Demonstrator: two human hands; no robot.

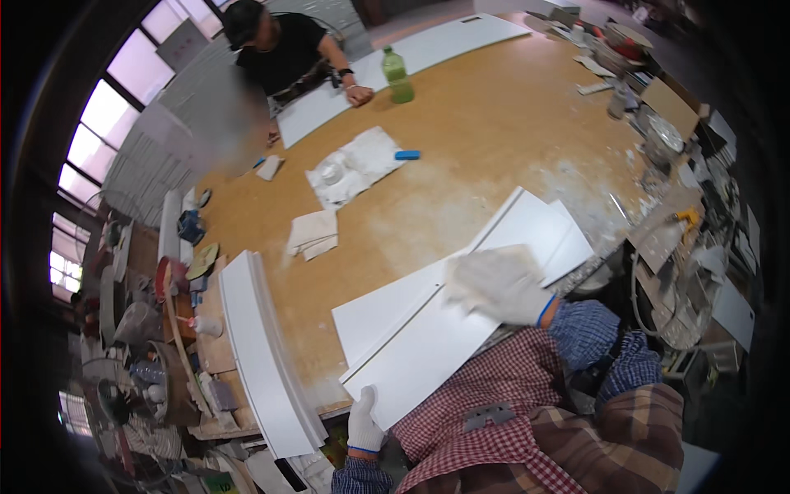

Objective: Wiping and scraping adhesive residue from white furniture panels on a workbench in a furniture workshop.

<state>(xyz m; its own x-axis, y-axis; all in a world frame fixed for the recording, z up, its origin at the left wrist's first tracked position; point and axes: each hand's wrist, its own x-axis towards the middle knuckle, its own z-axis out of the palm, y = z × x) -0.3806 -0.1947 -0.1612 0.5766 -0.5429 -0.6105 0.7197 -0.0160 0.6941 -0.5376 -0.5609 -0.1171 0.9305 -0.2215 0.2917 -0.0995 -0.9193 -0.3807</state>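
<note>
My left hand (363,424), in a white knit glove, grips the near left end of a long white panel (436,358), its thumb on top and the other fingers hidden underneath. The panel slants across the table's near edge, in front of my checked apron. On its upper face lies my right hand (502,292), also gloved, pressing a cream cloth (523,255) to the surface; motion blurs its fingers. A second white panel (370,317) lies partly beneath the first.
More white panels (263,354) lie along the left edge of the wooden table (494,123). Folded cloths (314,234), a white sheet (374,148), a blue block (407,155) and a green bottle (397,76) are farther off. Across the table, a person (284,53) leans over another panel. Clutter crowds the right side.
</note>
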